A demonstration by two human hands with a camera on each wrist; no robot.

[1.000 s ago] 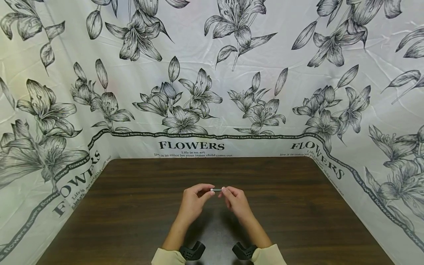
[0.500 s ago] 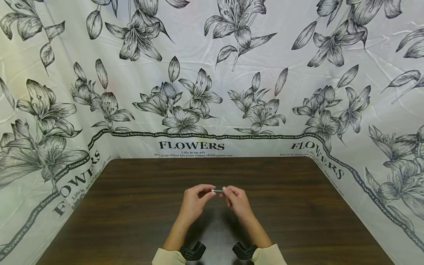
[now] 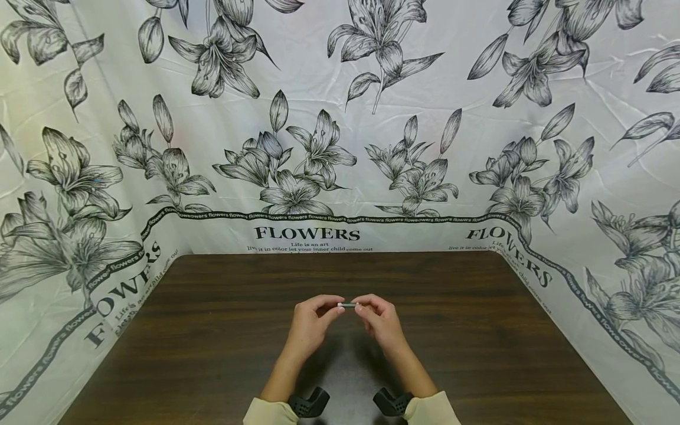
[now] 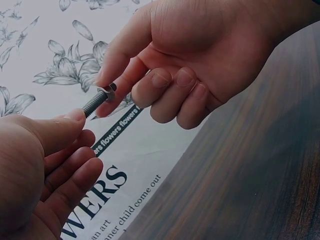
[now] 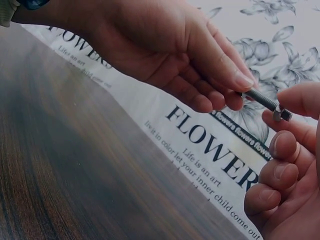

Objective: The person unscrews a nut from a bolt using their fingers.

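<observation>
two grips of mine meet at one small grey bolt (image 5: 262,99), held up above the tabletop (image 3: 212,336). my left grip (image 3: 309,323) is clamped on one end of it, thumb on the threads; whatever lies under those fingertips is hidden, so i cannot tell how that end finishes. my right grip (image 3: 383,324) has thumb and forefinger curled round the nut (image 5: 278,111) at the other end, one to each side, the remaining three fingers folded toward the palm. how firmly they press i cannot tell. a short dark stub (image 5: 286,115) pokes out past the nut, between that thumb and forefinger; whether it is a head or a tip is unclear.

each wrist view cuts off its own hand at the frame's edge. nearer me than the grips, behind the black wrist devices (image 3: 309,402), my pale sleeves (image 3: 270,412) run out at the bottom of the head view.

left and right of the grips the tabletop spreads wide. ahead of them its far edge lies well apart from the bolt, with the flower-printed cloth (image 3: 404,236) just beyond, closing in along both slanting side edges too.
</observation>
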